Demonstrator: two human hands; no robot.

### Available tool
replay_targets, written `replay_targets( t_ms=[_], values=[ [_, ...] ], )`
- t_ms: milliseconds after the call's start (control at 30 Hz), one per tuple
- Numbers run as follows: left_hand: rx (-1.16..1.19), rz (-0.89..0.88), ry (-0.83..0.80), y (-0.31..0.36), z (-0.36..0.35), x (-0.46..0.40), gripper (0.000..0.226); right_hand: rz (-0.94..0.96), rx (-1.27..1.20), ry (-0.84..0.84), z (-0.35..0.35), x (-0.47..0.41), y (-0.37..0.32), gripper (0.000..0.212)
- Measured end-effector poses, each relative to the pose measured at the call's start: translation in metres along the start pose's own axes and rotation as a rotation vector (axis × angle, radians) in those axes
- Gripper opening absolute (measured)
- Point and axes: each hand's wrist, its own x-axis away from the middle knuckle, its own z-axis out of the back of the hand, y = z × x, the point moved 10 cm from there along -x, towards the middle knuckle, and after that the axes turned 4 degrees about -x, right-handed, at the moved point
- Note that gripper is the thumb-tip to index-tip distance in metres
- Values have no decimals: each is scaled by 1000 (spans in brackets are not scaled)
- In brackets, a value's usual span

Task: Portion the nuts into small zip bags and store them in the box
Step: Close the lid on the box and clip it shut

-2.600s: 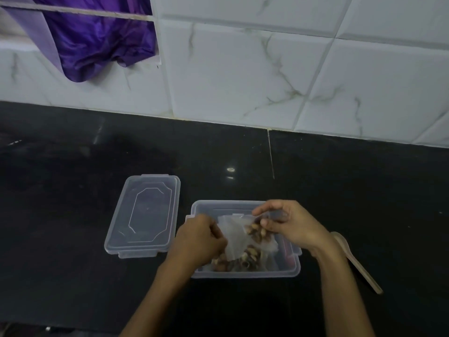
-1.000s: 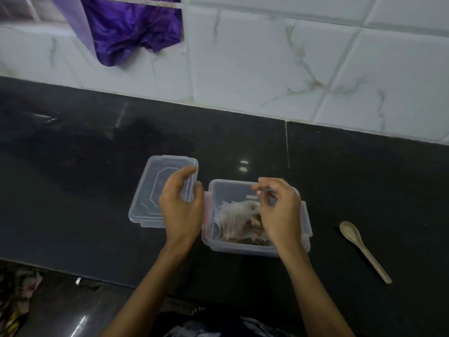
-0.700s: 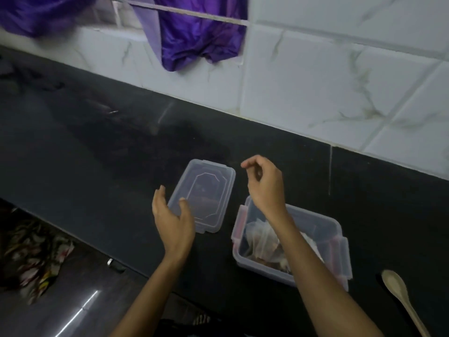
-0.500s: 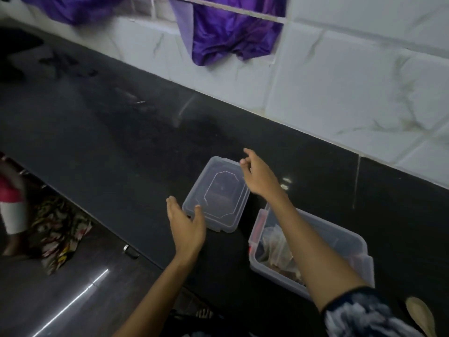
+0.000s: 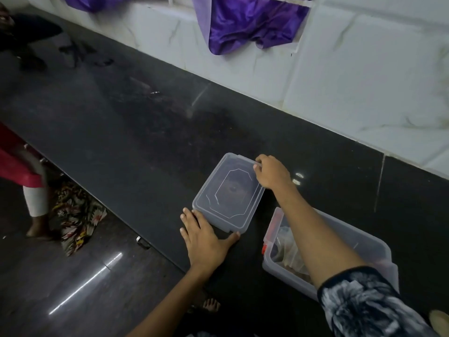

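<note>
Your two hands are apart, one at each end of the clear rectangular plastic lid [image 5: 229, 193] lying flat on the black stone counter [image 5: 145, 132]. Your left hand [image 5: 205, 242] rests flat on the counter with straight fingers, touching the lid's near corner. Your right hand [image 5: 272, 171] has its fingers curled over the lid's far corner, gripping the rim.

The translucent plastic box [image 5: 364, 242] sits just to the right of the lid, apart from it, under your right forearm, and the crumpled small zip bags of nuts [image 5: 288, 251] already lie inside it; how many is hard to tell.

What matters now: the lid's long axis runs from near-left to far-right, roughly along the line between your hands, and the box lies to its right and nearer you. The portioning looks done, so I judge closing comes next. You will likely need to lift the lid, carry it right and square it over the box.
</note>
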Motion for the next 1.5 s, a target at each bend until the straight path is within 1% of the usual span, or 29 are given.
replay_targets(
  t_ms=[100, 167, 233, 333, 367, 433, 500, 633, 667, 733, 800, 867, 933, 1000, 1033, 1133, 1233, 1367, 1500],
  values=[
    [8, -28, 36, -2, 3, -6, 115, 31, -35, 100, 13, 4, -6, 30],
    [51, -48, 55, -2, 5, -11, 112, 51, -123, 229, 31, 10, -9, 29],
    [151, -93, 55, 2, 11, -15, 109, 39, -260, 346, 51, 19, -9, 26],
    [410, -282, 10, 27, 39, -19, 102, -11, -447, 501, 90, 42, -2, 33],
    [449, -346, -3, 36, 51, -16, 103, -28, -480, 549, 106, 53, 1, 38],
    [425, -453, -52, 53, 71, -8, 107, -69, -500, 586, 136, 79, 9, 43],
    [386, -522, -169, 70, 78, 1, 108, -127, -486, 559, 151, 106, 23, 41],
    [355, -616, -553, 95, 50, 21, 117, -260, -574, 584, 151, 172, 70, 33],
    [356, -632, -631, 100, 39, 25, 115, -324, -579, 572, 140, 188, 85, 32],
    [365, -615, -739, 105, 17, 33, 105, -471, -545, 553, 116, 219, 114, 30],
    [409, -551, -784, 109, -3, 41, 92, -585, -500, 583, 102, 249, 134, 34],
    [459, -524, -776, 114, -15, 49, 81, -670, -465, 623, 98, 271, 145, 36],
    [488, -530, -760, 122, -23, 54, 69, -730, -455, 634, 95, 284, 152, 32],
    [495, -533, -762, 128, -30, 57, 62, -740, -553, 662, 91, 291, 156, 29],
    [485, -532, -753, 130, -32, 56, 62, -727, -597, 682, 91, 293, 155, 30],
    [412, -503, -679, 130, -37, 52, 63, -707, -628, 706, 88, 298, 154, 45],
    [375, -474, -598, 130, -39, 52, 63, -720, -623, 669, 85, 298, 153, 41],
    [355, -425, -501, 135, -42, 54, 57, -737, -608, 656, 85, 299, 158, 38],
    [346, -446, -434, 139, -39, 62, 56, -731, -623, 660, 86, 302, 162, 40]
  ],
)
